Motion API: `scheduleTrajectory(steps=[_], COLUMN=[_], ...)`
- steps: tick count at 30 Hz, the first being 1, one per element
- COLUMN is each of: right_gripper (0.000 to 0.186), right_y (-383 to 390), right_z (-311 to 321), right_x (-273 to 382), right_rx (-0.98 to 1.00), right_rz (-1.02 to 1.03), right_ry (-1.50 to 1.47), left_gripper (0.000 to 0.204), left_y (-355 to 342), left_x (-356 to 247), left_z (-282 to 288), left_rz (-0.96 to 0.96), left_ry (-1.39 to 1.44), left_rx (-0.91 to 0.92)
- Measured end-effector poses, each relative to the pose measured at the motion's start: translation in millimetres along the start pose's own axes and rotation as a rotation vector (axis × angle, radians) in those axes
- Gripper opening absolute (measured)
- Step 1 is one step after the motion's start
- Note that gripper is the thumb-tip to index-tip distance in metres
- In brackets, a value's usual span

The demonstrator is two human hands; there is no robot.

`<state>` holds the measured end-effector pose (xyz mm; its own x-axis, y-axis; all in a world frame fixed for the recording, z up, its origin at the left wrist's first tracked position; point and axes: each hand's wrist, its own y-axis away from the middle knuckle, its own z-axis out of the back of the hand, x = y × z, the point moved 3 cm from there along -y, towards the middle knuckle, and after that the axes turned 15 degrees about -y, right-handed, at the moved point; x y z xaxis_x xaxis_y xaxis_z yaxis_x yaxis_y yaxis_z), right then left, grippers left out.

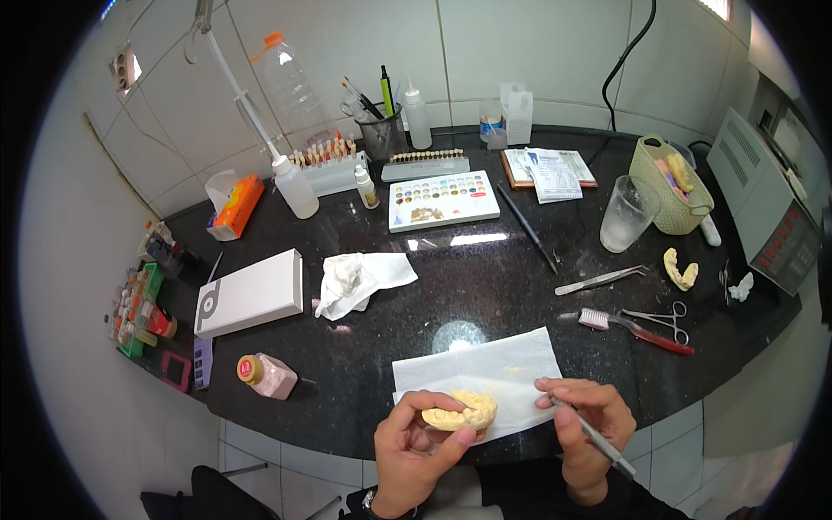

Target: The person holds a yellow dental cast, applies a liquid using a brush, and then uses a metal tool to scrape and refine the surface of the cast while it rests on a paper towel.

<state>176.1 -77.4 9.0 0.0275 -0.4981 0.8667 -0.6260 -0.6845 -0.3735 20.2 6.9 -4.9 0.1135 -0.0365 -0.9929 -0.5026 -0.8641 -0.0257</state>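
Observation:
A pale yellow dental cast [459,412] is gripped between the thumb and fingers of my left hand [414,446], just above the table's front edge. My right hand [594,425], a short way to the right, is closed around a slim grey metal hand tool [598,440]. Its working tip is hard to make out near my fingers, and it stays apart from the cast. Under both hands lies a white paper sheet [520,360] with a faint yellowish dusting on it.
At right lie a red-handled brush [641,332], scissor-handled forceps [666,321], tweezers [602,280] and another cast [680,270]. A glass [627,217] and basket [676,208] stand behind. Crumpled tissue [355,282], a white box [251,295] and a pink powder bottle [269,377] sit left.

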Motion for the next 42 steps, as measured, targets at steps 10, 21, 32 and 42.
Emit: scheduleTrajectory(steps=[10, 21, 32, 42], right_gripper=[0.015, 0.013, 0.028, 0.024], right_y=[11, 4, 10, 12], right_z=[-20, -21, -29, -28], right_x=[-5, -1, -7, -7], right_rx=[0.202, 0.312, 0.384, 0.342], right_rz=[0.044, 0.071, 0.281, 0.237], right_ry=[-0.114, -0.026, 0.188, 0.129], left_gripper=[0.027, 0.026, 0.026, 0.026], left_y=[-1, -3, 1, 1], left_x=[-3, 2, -2, -7], left_z=[0, 3, -1, -3], left_rz=[0.006, -0.007, -0.029, -0.034], left_ry=[-0.136, -0.176, -0.114, -0.103], left_rx=[0.010, 0.047, -0.092, -0.107])
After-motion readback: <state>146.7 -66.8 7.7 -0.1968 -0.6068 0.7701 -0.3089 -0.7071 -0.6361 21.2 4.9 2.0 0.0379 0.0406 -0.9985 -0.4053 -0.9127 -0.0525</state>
